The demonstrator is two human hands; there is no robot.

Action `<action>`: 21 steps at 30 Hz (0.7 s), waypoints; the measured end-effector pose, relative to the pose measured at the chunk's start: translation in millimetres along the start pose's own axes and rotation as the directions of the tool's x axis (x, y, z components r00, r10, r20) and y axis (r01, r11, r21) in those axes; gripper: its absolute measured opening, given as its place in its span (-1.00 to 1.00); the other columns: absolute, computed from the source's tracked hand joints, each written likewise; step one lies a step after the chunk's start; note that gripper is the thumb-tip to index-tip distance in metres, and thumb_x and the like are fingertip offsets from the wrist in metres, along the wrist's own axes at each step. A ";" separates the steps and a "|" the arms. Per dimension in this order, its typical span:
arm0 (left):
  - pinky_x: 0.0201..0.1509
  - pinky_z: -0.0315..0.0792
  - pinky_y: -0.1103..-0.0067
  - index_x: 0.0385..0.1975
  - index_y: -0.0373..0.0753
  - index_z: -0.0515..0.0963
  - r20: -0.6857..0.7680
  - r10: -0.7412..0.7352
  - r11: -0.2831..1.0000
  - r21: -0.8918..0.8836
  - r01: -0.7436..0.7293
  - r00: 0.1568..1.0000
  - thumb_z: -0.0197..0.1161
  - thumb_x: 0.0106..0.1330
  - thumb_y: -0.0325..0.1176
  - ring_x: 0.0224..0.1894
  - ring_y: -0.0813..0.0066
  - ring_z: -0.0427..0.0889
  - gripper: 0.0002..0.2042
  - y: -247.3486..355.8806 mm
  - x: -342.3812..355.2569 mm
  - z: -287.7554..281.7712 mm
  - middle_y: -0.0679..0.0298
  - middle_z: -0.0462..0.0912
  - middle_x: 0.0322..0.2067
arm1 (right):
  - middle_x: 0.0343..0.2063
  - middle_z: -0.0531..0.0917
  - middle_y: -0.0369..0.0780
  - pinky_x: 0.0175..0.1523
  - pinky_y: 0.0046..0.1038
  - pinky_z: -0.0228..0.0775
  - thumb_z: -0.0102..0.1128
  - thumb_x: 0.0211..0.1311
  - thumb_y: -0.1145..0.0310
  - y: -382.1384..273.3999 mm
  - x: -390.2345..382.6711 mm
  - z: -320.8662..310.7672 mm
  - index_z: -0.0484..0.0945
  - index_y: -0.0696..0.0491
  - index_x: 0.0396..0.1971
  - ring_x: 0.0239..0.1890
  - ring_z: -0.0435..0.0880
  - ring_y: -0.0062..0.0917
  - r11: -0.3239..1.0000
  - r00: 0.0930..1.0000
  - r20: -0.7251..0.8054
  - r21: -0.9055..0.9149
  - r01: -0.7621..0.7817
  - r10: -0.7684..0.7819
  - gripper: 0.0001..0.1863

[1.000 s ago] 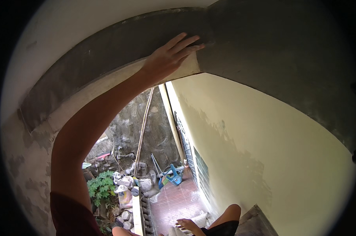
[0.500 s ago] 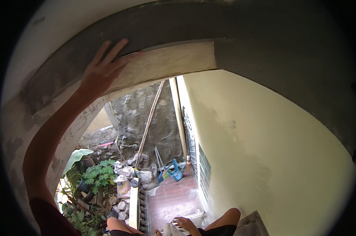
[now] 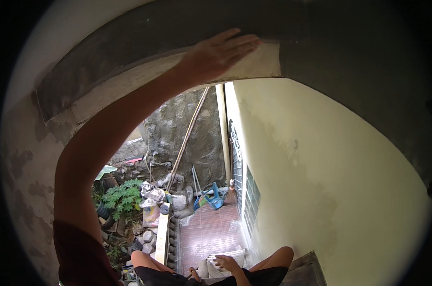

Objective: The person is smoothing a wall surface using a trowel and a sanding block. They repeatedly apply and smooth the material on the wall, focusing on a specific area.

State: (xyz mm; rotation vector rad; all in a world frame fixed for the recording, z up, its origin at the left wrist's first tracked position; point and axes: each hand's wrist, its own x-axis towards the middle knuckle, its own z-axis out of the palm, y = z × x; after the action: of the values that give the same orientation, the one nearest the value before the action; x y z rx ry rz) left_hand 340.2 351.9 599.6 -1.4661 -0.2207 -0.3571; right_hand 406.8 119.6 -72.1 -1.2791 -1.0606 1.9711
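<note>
My left hand (image 3: 221,55) is raised high, its arm reaching up from the lower left. The fingers are stretched and slightly apart, with nothing held in them. It lies over the edge between a dark grey overhead surface (image 3: 130,35) and a pale strip of beam (image 3: 263,62); whether the palm touches cannot be told. Low in the view, my right hand (image 3: 227,262) hovers loosely above my lap, fingers extended to the left and apparently holding nothing. Beneath it are pale grey-white shapes (image 3: 211,269) that I cannot make out.
Below lies a reddish walkway (image 3: 209,233). A broom (image 3: 231,193) and a blue plastic item (image 3: 215,196) stand at its far end. Plants (image 3: 123,196), rubble and a white-capped container (image 3: 150,214) fill the left. A cream wall (image 3: 292,171) rises on the right.
My left hand has swept to the right along the overhead beam, and its fingers are closer together. The right hand stays near my lap; the view has shifted slightly.
</note>
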 end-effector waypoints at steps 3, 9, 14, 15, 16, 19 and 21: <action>0.50 0.11 0.42 0.29 -0.21 0.28 -0.055 -0.011 0.999 -0.035 0.009 0.998 0.20 0.21 -0.42 0.40 0.45 0.20 -0.41 1.5 11.9 7.6 0.35 0.22 0.36 | -0.12 0.70 -0.23 -0.19 -0.56 0.49 0.08 0.31 0.19 -0.8 0.0 -4.4 0.53 0.17 0.07 -0.21 0.71 -0.56 0.998 1.000 -0.006 -0.057 -0.019 0.018 -0.56; 0.50 0.11 0.41 0.30 -0.23 0.26 0.026 0.025 0.994 -0.109 -0.022 0.999 0.20 0.21 -0.46 0.38 0.42 0.23 -0.41 -23.0 -40.1 -14.1 0.28 0.28 0.33 | -0.12 0.70 -0.24 -0.16 -0.56 0.50 0.06 0.32 0.17 -6.4 -3.3 -0.3 0.52 0.15 0.09 -0.21 0.70 -0.56 0.995 1.000 -0.003 -0.093 -0.023 0.023 -0.54; 0.46 0.19 0.35 0.28 -0.26 0.29 0.129 -0.049 0.980 -0.185 0.073 0.990 0.16 0.21 -0.52 0.35 0.34 0.29 -0.44 -37.4 -111.6 -57.7 0.23 0.34 0.30 | -0.17 0.72 -0.22 -0.14 -0.54 0.51 0.07 0.31 0.19 -2.8 -0.7 4.4 0.51 0.16 0.09 -0.24 0.69 -0.57 0.991 0.999 0.039 -0.132 -0.002 0.007 -0.55; 0.44 0.22 0.34 0.27 -0.27 0.30 0.120 -0.078 0.973 -0.208 0.102 0.990 0.15 0.21 -0.53 0.34 0.33 0.31 -0.45 -35.1 -121.1 -65.7 0.22 0.36 0.29 | -0.18 0.72 -0.22 -0.13 -0.54 0.51 0.07 0.30 0.21 -1.6 0.3 6.0 0.51 0.17 0.09 -0.25 0.69 -0.58 0.987 0.999 0.027 -0.163 -0.017 0.022 -0.55; 0.43 0.24 0.33 0.27 -0.27 0.30 0.115 -0.109 0.963 -0.233 0.134 0.987 0.14 0.22 -0.54 0.33 0.32 0.33 -0.46 -32.9 -128.0 -72.4 0.22 0.37 0.27 | -0.22 0.73 -0.21 -0.13 -0.54 0.52 0.09 0.29 0.25 -0.6 0.9 5.7 0.51 0.18 0.09 -0.25 0.69 -0.59 0.980 0.999 0.045 -0.197 0.030 -0.022 -0.56; 0.37 0.30 0.20 0.22 -0.27 0.36 0.152 -0.130 0.917 -0.357 0.177 0.980 0.20 0.12 -0.60 0.31 0.29 0.37 -0.43 -20.6 -134.8 -83.6 0.17 0.45 0.21 | -0.23 0.73 -0.19 -0.13 -0.54 0.53 0.11 0.27 0.29 5.4 3.5 5.5 0.50 0.19 0.09 -0.25 0.69 -0.59 0.988 0.997 0.058 -0.139 0.060 -0.052 -0.56; 0.39 0.29 0.27 0.22 -0.26 0.36 0.133 -0.117 0.880 -0.446 0.165 0.984 0.17 0.16 -0.61 0.33 0.30 0.34 -0.46 -7.4 -127.8 -82.8 0.21 0.43 0.23 | -0.22 0.73 -0.18 -0.15 -0.54 0.52 0.11 0.29 0.27 10.1 5.3 2.8 0.50 0.17 0.10 -0.26 0.68 -0.61 0.980 0.994 0.091 -0.182 0.075 -0.059 -0.57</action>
State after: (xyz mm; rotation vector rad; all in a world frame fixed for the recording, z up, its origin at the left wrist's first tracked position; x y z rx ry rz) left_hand 213.2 282.1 552.5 -1.9437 -0.3441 -0.4746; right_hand 401.9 117.5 -82.6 -1.2455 -1.3387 1.9277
